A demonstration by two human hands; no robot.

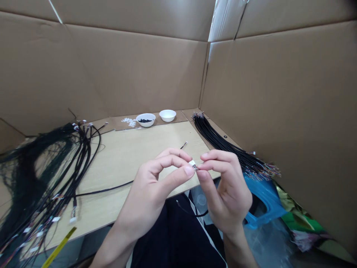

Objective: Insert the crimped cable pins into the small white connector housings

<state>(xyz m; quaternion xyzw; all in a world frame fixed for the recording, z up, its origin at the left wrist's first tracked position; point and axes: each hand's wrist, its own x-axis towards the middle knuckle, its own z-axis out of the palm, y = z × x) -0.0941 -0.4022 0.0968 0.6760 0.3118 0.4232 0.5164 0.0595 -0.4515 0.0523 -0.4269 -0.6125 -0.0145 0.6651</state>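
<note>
Between thumb and fingers, my left hand [156,182] pinches a small white connector [192,163]. Thin short wires [195,168] come out of the connector's lower side, and the thumb and index finger of my right hand [228,190] are closed on them. Both hands meet just over the front edge of the tabletop. Below my right hand a black cable [201,215] hangs over my lap; whether it joins these wires is hidden. Behind my left hand, a thin cable end [183,145] pokes out above the board.
Finished-looking black cables with white plugs [83,149] lie at left beside dark netting [28,167]. A bundle of black cables [223,143] lies at right. At the back stand a bowl of black parts [145,124], a white bowl [167,116] and loose white connectors [129,121]. Cardboard walls [125,67] surround the table.
</note>
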